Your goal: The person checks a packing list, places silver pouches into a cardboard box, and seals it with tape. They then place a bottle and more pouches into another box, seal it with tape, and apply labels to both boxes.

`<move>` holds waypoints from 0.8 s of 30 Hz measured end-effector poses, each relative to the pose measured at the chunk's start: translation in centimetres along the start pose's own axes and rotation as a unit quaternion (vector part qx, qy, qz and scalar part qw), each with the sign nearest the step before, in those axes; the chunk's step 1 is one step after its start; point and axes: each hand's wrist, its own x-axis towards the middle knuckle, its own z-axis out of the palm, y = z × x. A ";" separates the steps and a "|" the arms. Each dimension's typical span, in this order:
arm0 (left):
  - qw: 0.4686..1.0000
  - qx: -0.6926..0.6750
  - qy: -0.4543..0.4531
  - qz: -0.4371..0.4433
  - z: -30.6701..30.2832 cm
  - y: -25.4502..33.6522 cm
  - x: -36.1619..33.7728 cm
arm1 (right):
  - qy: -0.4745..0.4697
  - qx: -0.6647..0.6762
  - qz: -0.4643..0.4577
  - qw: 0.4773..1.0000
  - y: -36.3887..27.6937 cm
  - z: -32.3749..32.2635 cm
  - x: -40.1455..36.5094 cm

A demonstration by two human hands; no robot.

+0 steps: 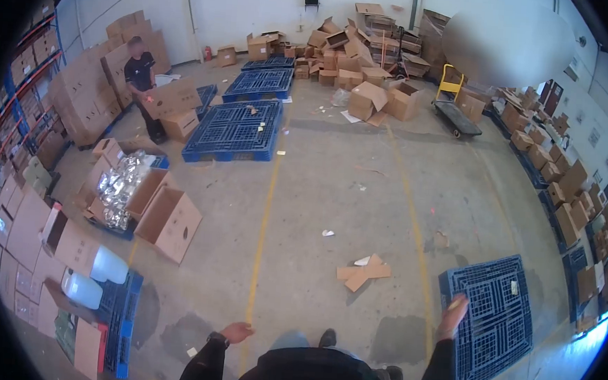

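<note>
My left hand (238, 332) hangs low in front of my body, a dark band at its wrist. Its fingers are loosely stretched, over bare concrete floor beside a yellow line, with nothing in them. Farther right, my right hand (453, 317) is held out with its fingers extended and nothing visible in it. It overlaps the left edge of a blue plastic pallet (494, 320) in this view. A small pale label (514, 288) shows on that pallet. Ahead on the floor lies a flattened piece of cardboard (364, 272).
Another person (140, 72) handles a carton (174, 98) at the left. Several blue pallets (235, 126) lie beyond. An open carton (169, 223) stands near silvery packages (122, 186). A platform trolley (454, 119) and heaped boxes (351, 50) are at the back.
</note>
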 end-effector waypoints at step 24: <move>0.856 -0.358 0.362 0.091 -44.5 28.9 32.6 | -0.540 -0.470 -0.442 0.540 -7.5 96.5 15.9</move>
